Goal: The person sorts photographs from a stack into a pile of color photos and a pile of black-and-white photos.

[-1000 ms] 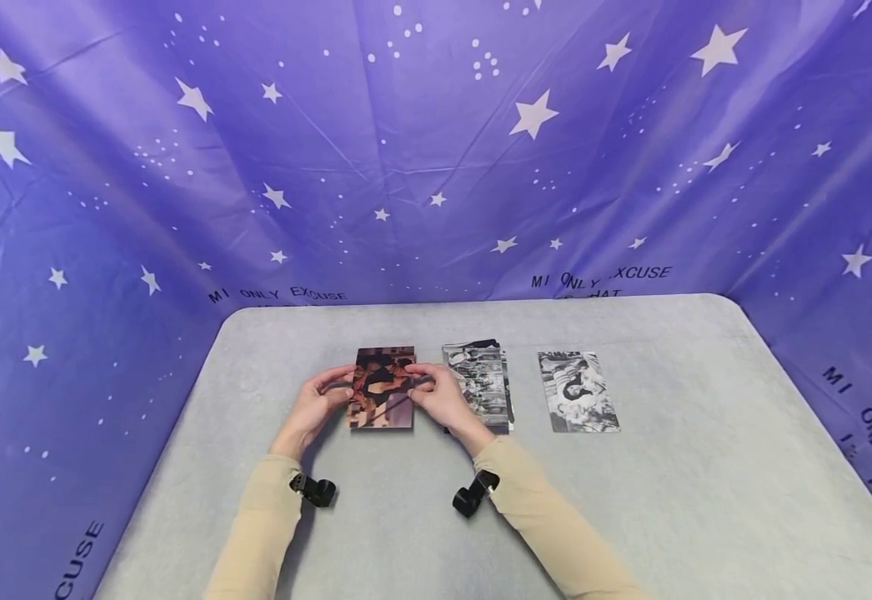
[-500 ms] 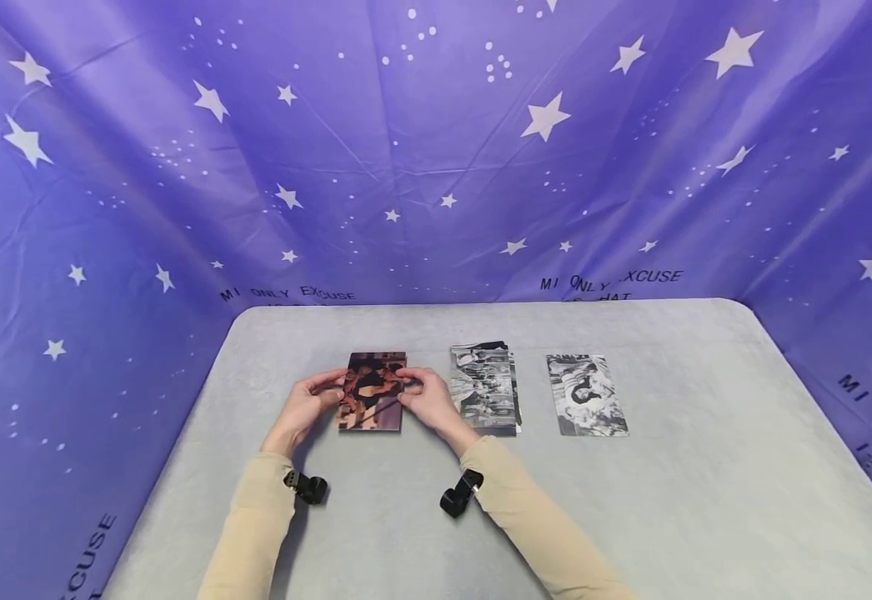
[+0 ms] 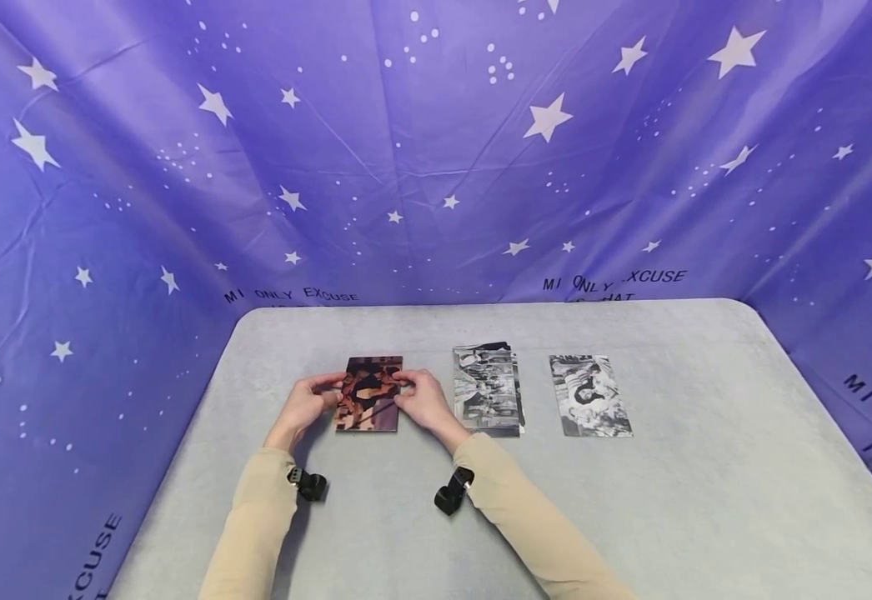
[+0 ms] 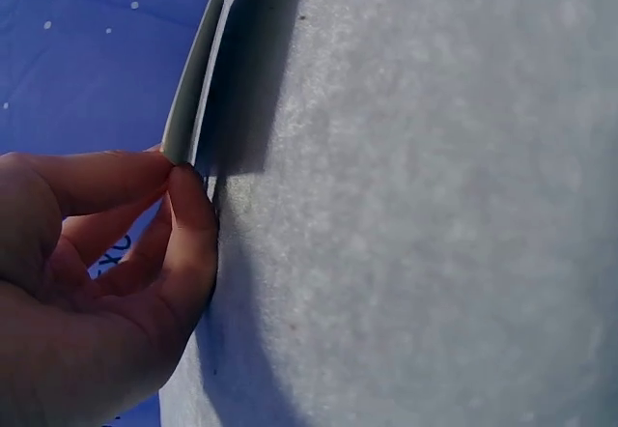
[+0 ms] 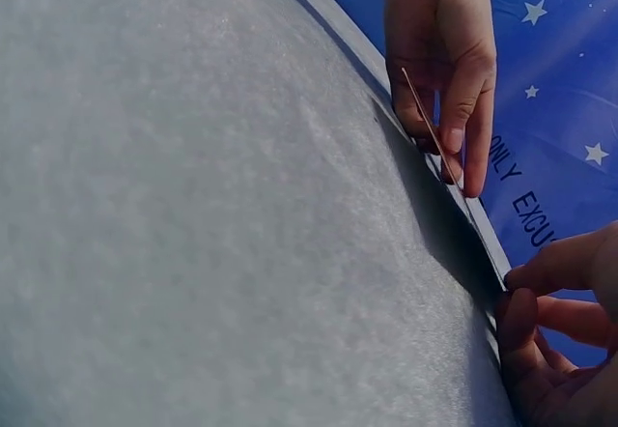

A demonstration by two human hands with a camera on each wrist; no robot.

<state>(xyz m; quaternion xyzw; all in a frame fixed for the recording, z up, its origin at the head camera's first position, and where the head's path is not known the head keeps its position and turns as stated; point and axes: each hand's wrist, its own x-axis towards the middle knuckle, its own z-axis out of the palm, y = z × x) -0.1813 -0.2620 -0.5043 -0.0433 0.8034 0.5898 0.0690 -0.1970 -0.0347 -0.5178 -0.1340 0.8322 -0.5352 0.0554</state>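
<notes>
Left hand (image 3: 303,408) and right hand (image 3: 423,402) pinch opposite edges of colour photo (image 3: 368,394), raised off bench (image 3: 631,500). Photo stack (image 3: 488,389) at 3 o'clock; single photo (image 3: 589,395) beyond.

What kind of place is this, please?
Probably a small staged recording booth, not a lived-in room: a purple star-printed cloth walls in a grey padded table, where both hands hold a colour photo beside black-and-white prints.
</notes>
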